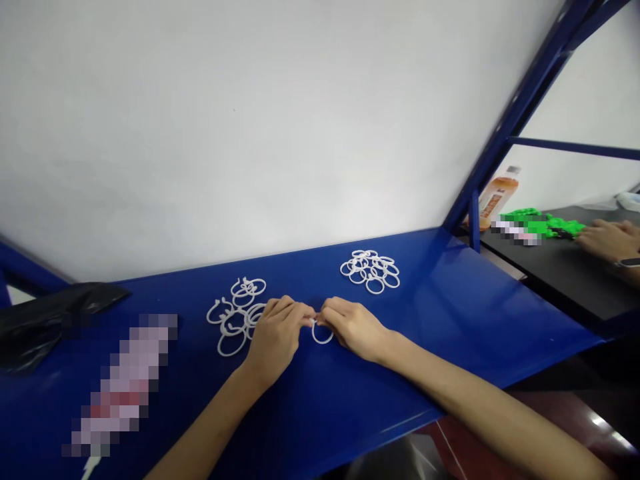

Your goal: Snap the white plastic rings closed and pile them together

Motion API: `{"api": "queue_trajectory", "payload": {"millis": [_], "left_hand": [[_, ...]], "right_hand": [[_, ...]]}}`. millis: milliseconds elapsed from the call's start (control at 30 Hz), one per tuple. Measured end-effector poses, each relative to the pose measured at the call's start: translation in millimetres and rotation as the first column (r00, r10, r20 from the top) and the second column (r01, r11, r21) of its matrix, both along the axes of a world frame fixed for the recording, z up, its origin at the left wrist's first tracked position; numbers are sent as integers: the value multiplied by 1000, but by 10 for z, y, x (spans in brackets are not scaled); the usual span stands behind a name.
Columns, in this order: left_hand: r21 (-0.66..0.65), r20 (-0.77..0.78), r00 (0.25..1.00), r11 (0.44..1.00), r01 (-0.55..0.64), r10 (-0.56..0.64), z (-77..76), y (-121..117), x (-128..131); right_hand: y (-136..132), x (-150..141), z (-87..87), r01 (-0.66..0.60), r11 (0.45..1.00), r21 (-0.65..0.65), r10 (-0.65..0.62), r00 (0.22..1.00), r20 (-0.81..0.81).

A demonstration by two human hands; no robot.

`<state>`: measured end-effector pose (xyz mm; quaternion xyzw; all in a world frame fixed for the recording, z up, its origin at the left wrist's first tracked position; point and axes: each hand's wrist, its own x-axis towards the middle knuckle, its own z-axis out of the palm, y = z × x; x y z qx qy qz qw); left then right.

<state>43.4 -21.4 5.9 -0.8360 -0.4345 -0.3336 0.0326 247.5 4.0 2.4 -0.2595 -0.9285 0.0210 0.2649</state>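
Between my two hands is a white ring (323,342), just above or on the blue table (345,407). My left hand (280,337) pinches its left upper part, and my right hand (353,327) grips its right upper part. The fingertips nearly meet and hide the top of the ring. Beside my left hand lies a loose pile of white rings (233,345), several with open, hooked ends. Farther off, past my right hand, sits another cluster of white rings (375,285) that look closed.
A black plastic bag (65,313) lies at the left, near a blurred-out object (125,387). Blue metal posts (515,107) rise at the right. Beyond them, another person's hands (607,240) rest by green pieces (545,223) on a black table, with a bottle (497,200) behind.
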Motion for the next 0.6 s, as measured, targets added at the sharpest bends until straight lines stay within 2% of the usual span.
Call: {"api": "queue_trajectory", "payload": {"millis": [133, 267, 367, 400, 467, 600], "left_hand": [[-30, -19, 1000, 999, -19, 19, -38, 28, -9], [-59, -52, 993, 992, -113, 110, -33, 91, -55], [-55, -125, 970, 974, -219, 211, 23, 120, -117], [-54, -159, 957, 966, -253, 241, 44, 124, -146], [-62, -223, 931, 949, -308, 288, 77, 125, -212], [-125, -319, 910, 940, -317, 264, 74, 117, -346]], "right_hand": [[-6, -19, -19, 10, 999, 52, -13, 998, 60], [15, -68, 0, 89, 996, -2, -89, 995, 42], [130, 2, 47, 256, 965, -52, -258, 965, -40], [193, 53, 71, 350, 934, -72, -354, 933, -69], [346, 180, 128, 541, 831, -129, -554, 827, -102], [646, 401, 248, 774, 579, -257, -800, 600, 6]]}}
